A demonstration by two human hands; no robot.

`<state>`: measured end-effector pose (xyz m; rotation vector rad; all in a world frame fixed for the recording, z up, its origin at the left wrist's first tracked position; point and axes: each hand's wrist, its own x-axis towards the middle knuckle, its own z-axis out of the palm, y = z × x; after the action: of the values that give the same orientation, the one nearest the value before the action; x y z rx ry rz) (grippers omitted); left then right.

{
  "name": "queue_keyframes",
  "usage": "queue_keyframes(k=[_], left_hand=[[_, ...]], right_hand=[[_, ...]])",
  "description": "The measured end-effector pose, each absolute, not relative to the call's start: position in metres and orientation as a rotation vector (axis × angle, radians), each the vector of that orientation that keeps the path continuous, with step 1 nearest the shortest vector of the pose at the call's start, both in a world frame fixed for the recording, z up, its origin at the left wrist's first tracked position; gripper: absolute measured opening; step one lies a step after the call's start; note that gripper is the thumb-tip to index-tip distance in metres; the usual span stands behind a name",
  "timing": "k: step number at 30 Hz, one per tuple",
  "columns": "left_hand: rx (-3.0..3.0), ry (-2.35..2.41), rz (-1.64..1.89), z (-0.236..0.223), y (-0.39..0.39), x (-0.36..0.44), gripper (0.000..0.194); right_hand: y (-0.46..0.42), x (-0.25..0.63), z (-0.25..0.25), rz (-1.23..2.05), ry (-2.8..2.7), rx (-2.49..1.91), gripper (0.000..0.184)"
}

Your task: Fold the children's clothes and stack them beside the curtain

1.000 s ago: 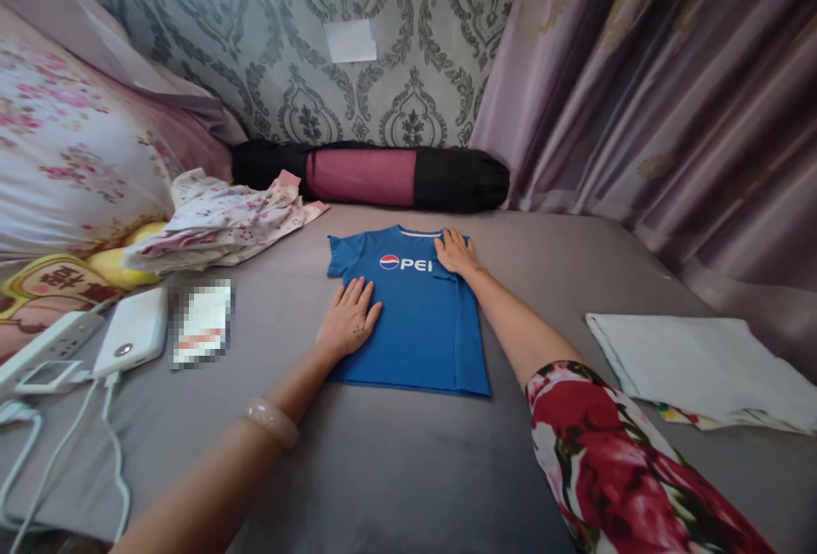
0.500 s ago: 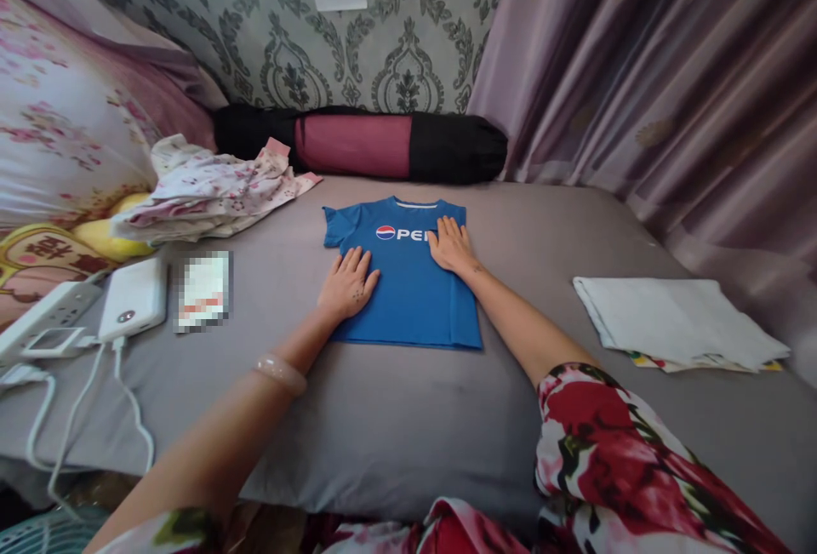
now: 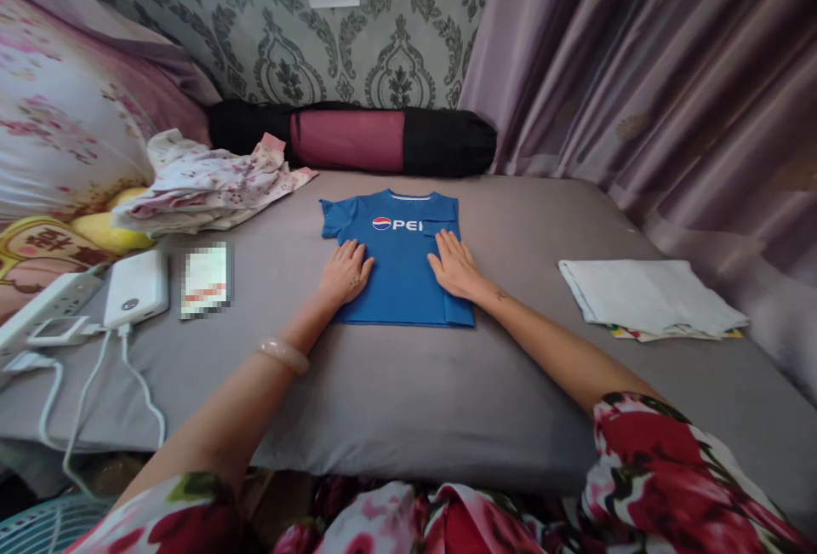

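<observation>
From the head cam, the blue shirt [image 3: 399, 286] is lying flat on the bed [image 3: 434, 392], its right side folded in over the lettering. Left hand [image 3: 345, 273] is palm-down on the left edge, right hand [image 3: 455, 265] on the folded bit, fingers stretched out and not gripping anything. White cloth [image 3: 644, 292] sits well off to the right.

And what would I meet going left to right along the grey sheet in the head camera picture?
White power strip → white power bank → blurred-out item → blue shirt → folded white cloth.
</observation>
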<state>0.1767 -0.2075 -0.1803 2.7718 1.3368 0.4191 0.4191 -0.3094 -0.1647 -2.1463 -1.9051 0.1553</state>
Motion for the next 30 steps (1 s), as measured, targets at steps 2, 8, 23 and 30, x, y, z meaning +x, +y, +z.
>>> queue_keyframes(k=[2,8,23,30], left_hand=[[2.765,1.354,0.375,-0.180,-0.209,0.176,0.052],[2.696,1.388,0.287,-0.176,-0.219,0.165,0.056],[2.189,1.599,0.742,-0.179,-0.214,0.132,0.021],[2.039,1.583,0.718,-0.167,-0.218,0.133,0.010]], right_hand=[[-0.328,0.413,-0.164,0.164,-1.953,-2.128,0.067],[-0.352,0.405,-0.169,0.148,-2.024,-2.126,0.067],[-0.300,0.391,-0.120,0.048,-2.074,-2.253,0.039],[-0.193,0.340,-0.112,0.340,-2.098,-1.999,0.030]])
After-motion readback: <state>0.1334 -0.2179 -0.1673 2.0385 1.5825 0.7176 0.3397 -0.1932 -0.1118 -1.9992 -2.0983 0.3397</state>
